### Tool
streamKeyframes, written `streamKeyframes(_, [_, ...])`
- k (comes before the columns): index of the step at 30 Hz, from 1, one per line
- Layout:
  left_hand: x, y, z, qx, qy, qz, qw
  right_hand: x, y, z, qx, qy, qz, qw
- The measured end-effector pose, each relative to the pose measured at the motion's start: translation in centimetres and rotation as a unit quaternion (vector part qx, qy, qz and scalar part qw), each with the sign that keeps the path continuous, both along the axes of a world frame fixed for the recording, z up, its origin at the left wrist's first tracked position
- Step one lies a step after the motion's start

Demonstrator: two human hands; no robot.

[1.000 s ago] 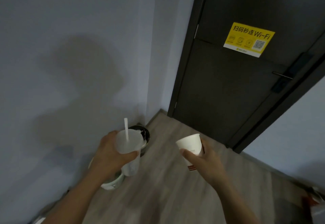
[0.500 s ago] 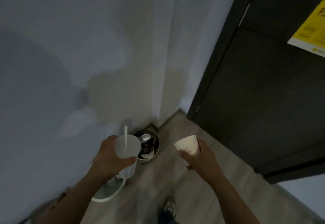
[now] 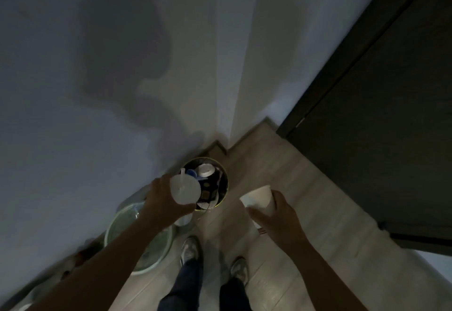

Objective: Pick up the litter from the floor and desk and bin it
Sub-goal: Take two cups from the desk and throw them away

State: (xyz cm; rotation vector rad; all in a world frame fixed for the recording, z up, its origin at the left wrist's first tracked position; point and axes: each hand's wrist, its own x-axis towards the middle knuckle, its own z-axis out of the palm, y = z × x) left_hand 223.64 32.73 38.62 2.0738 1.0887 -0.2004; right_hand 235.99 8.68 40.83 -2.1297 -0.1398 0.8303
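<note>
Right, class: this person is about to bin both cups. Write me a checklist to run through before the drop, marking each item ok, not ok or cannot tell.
1. Left hand grips the plastic cup securely: ok.
2. Right hand grips the paper cup securely: ok.
3. Bin is open, with no lid in the way: ok.
4. Plastic cup is over the bin's mouth: it overlaps only the left edge in this view, so cannot tell.
5. Paper cup is over the bin: not ok, it is held off to the right, above the floor.
6. Bin has room left: litter already inside, depth cannot tell.
</note>
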Motion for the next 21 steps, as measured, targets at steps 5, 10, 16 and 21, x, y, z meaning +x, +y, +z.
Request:
streamKeyframes(5, [5.1,2.8,-8.8,0.001,0.001,-0.016,1.000,2.8,2.8,-7.8,-0.016,0.016,-0.034,0.999])
streamKeyframes(10, [8.0,4.1,-18.0,0.002,-0.012,-0.010,1.000,4.6,4.9,-16.1,-0.056,0.017,-0.027,0.998])
streamKeyframes(16, [9.1,5.3,-27.5,-0.057,-0.060,0.039,0.996,4.6,6.6,-25.1,-0.073,0.049,-0.038,0.995])
streamKeyframes(21, [9.7,6.5,-33.4,-0.021,-0.051,-0.006,0.998,4.2,8.4,-30.8,-0.057,0.066,-0.038,0.995])
